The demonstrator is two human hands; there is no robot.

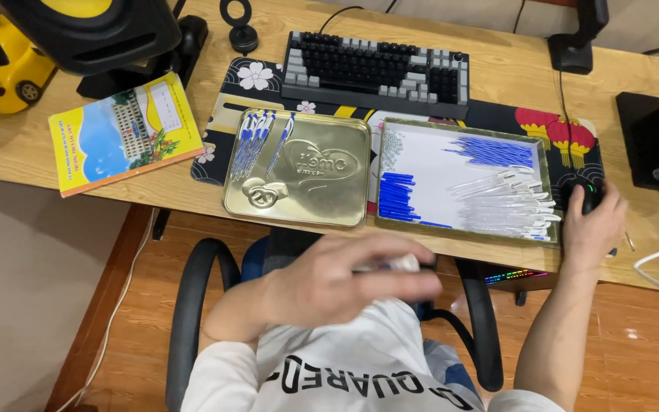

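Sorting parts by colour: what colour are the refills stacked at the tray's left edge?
Blue refills, seen in the head view.

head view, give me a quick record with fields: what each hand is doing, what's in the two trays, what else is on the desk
left hand: left hand blurred above the lap, grip closed on a small white pen part
right hand: right hand resting on a black mouse at the desk edge
gold tin lid: gold tin lid holds assembled blue-and-white pens in its upper left corner
tray: white-lined tray holds blue refills, blue caps and clear pen barrels
desk: keyboard, yellow booklet, patterned desk mat
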